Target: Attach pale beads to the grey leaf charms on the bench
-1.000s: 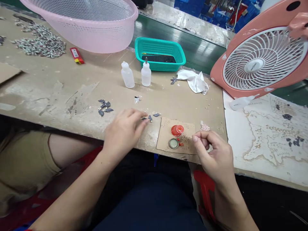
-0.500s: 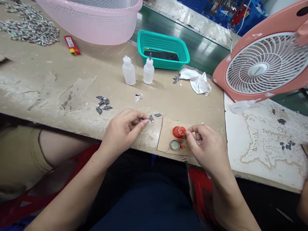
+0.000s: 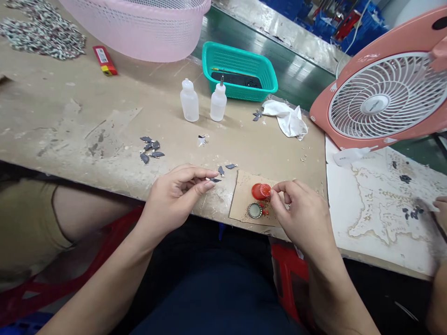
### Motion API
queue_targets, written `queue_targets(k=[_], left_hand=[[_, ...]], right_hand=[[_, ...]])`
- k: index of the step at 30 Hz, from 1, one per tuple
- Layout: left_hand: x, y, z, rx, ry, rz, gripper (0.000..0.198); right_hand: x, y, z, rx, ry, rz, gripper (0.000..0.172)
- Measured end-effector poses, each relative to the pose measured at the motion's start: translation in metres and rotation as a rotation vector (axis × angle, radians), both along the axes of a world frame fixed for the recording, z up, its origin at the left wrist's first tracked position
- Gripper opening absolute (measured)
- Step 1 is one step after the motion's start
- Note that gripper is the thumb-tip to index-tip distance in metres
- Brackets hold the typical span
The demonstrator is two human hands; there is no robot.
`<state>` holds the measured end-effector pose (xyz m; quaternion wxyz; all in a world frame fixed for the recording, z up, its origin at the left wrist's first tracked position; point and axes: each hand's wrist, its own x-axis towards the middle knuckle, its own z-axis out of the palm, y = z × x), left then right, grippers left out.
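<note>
My left hand [image 3: 178,193] pinches a small dark grey leaf-shaped piece [image 3: 215,180] between thumb and forefinger, above the table. Two similar pieces [image 3: 231,166] lie just beyond its fingertips, and a cluster of several more [image 3: 148,146] is to its left. My right hand [image 3: 300,204] is closed in a pinch at the rim of a red cup [image 3: 260,191], which lies tilted on a cardboard square [image 3: 240,200]. What those fingers hold, if anything, is too small to name. A bottle cap [image 3: 254,211] lies beside the cup with small red bits.
Two squeeze bottles [image 3: 190,104] stand behind, near a green basket [image 3: 240,93] holding a phone. A pink basket [image 3: 157,42], a red box [image 3: 104,60], white cloth [image 3: 288,118] and orange fan [image 3: 375,102] surround the area. Another person's hand [image 3: 442,209] is at the right edge.
The left hand has lifted a dark leaf-shaped piece into view at its fingertips. The right hand stays by the red cup. Another person's hand has come in at the right.
</note>
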<state>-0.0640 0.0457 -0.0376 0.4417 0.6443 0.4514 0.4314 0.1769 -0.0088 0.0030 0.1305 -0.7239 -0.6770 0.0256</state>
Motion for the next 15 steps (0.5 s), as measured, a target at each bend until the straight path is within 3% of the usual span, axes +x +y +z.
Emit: queue_targets(k=[15], left_hand=[[0.01, -0.012, 0.004, -0.127, -0.074, -0.032, 0.016]], right_hand=[[0.0, -0.002, 0.003, 0.052, -0.027, 0.06, 0.015]])
